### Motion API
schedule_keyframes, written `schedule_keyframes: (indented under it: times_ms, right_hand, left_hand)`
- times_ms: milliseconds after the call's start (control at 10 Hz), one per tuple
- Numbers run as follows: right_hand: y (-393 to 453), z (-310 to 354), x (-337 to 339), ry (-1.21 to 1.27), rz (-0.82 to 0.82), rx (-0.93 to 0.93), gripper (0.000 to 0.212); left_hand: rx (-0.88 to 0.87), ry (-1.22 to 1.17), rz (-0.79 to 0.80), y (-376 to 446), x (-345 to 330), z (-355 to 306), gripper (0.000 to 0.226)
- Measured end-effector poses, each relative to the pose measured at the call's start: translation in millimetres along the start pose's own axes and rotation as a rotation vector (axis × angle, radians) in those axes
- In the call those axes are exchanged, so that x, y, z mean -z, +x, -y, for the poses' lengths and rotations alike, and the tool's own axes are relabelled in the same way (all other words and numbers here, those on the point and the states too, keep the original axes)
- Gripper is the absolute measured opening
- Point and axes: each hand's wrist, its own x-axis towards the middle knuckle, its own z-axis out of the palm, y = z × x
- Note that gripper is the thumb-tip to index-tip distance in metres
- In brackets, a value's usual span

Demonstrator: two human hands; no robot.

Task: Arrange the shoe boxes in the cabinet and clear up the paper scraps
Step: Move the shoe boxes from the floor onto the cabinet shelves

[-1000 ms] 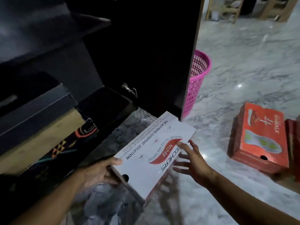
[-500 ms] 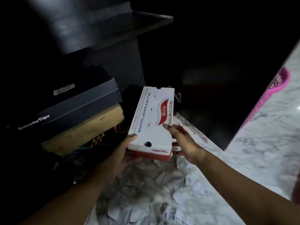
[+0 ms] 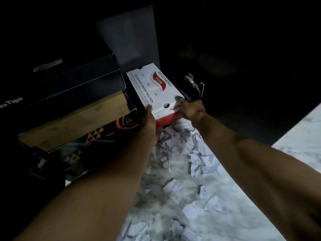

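Dim light fills the dark cabinet (image 3: 234, 58), whose open lower shelf takes up the far half of the view, while pale marble floor (image 3: 302, 136) shows at the right edge and runs under the person's arms. Torn paper scraps (image 3: 184, 164) lie scattered across the floor from just below the cabinet opening to the near edge.

On the shelf's left side stands a stack of shoe boxes: a black box (image 3: 69, 84) on top, a tan cardboard box (image 3: 78, 122) under it, and a dark box with orange triangle patterns (image 3: 97, 136) at the bottom. Just right of this stack, the white shoe box (image 3: 152, 87) with a red base and red logo lies flat, its far end inside the cabinet and its near end at the shelf's front edge. It sits between the stack and the cabinet's right wall, where a metal hinge (image 3: 194, 82) is mounted.

Both hands are on the near end of the white box. The left hand (image 3: 149, 117) holds the near left corner, thumb on the lid, its grip closed on the box. The right hand (image 3: 189, 108) is curled around the near right corner, fingertips on the lid edge, its grip likewise clamped on the box. Both bare forearms reach in from the near edge.
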Motion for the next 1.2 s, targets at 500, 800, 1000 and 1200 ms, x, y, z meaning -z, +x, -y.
schedule_keyframes:
  times_ms: [500, 800, 1000, 1200]
  right_hand:
    - [-130, -45, 64, -0.115, 0.006, 0.179, 0.014]
    - [-280, -106, 244, -0.139, -0.513, 0.131, 0.008]
    - [-351, -161, 369, -0.315, -1.035, -0.043, 0.041]
    - [-362, -197, 409, -0.228, -0.888, -0.427, 0.083]
  left_hand:
    - [-0.296, 0.567, 0.218, -33, -6, 70, 0.02]
    - [-0.426, 0.887, 0.766, -149, -91, 160, 0.024]
    - [-0.227, 1.051, 1.025, -235, -175, 258, 0.02]
    - [-0.013, 1.101, 1.081, -281, -208, 344, 0.073]
